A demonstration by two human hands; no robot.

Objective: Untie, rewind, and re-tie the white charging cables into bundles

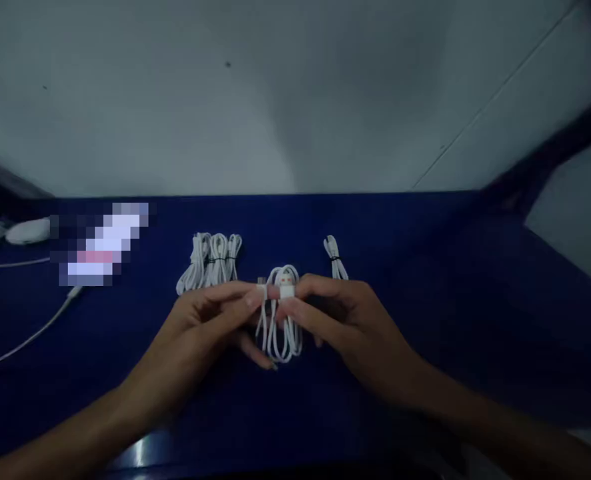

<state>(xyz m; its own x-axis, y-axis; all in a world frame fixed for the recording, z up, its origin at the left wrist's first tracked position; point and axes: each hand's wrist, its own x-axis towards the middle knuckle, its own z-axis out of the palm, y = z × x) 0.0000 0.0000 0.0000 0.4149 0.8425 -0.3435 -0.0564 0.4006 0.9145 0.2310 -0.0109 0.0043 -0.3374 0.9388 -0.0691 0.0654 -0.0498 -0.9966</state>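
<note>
Both hands meet over the middle of a dark blue table. My left hand and my right hand each pinch one side of a coiled white cable, which hangs in loops between them with its white plugs at the top near my fingertips. Behind my left hand lie bundled white cables tied with dark bands. A single tied white cable lies behind my right hand.
At the far left a white rounded object rests on the table, and a loose white cord trails toward the left edge. A blurred-out patch sits beside them. A pale wall rises behind the table.
</note>
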